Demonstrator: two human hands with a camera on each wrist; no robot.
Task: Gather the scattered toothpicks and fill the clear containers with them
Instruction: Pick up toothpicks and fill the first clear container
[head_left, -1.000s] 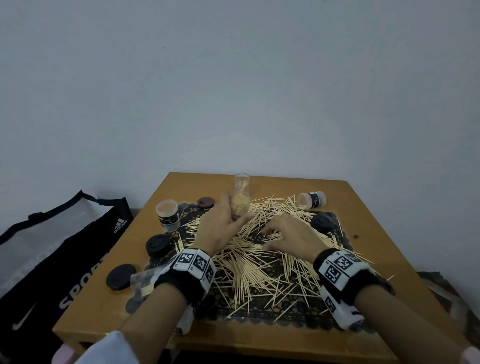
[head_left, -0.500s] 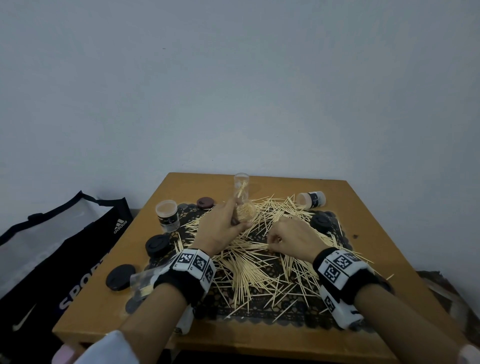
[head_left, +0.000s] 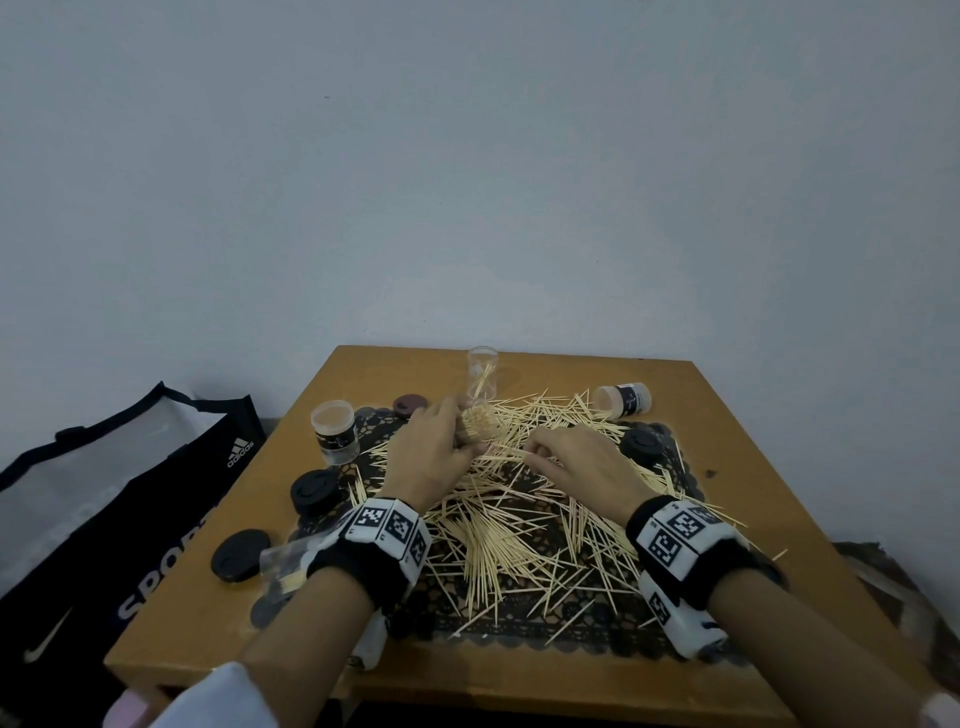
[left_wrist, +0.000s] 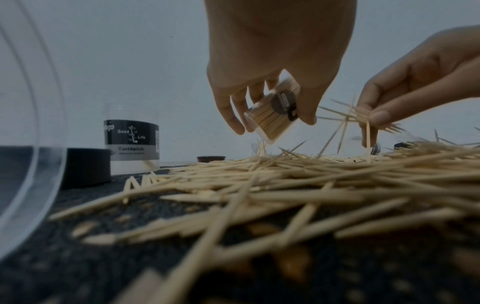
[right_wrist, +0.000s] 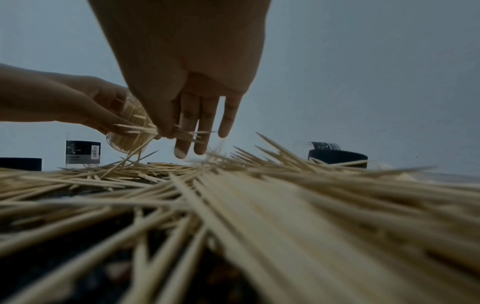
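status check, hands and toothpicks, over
Left hand grips tilted container, nearly full. Right hand pinches toothpick bunch beside its mouth. Toothpick pile covers the mat; nothing in the way.

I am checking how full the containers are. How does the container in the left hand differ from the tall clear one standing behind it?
The held container is tilted and gripped by the left hand; the tall container stands upright, untouched. The held one is packed with toothpicks; the tall one holds few. Both are clear and lidless.

toothpicks (head_left: 514, 525) spread on mat (head_left: 519, 631) mid-table (head_left: 779, 545), lids (head_left: 314, 491) left, bag (head_left: 104, 519) beside table's left edge
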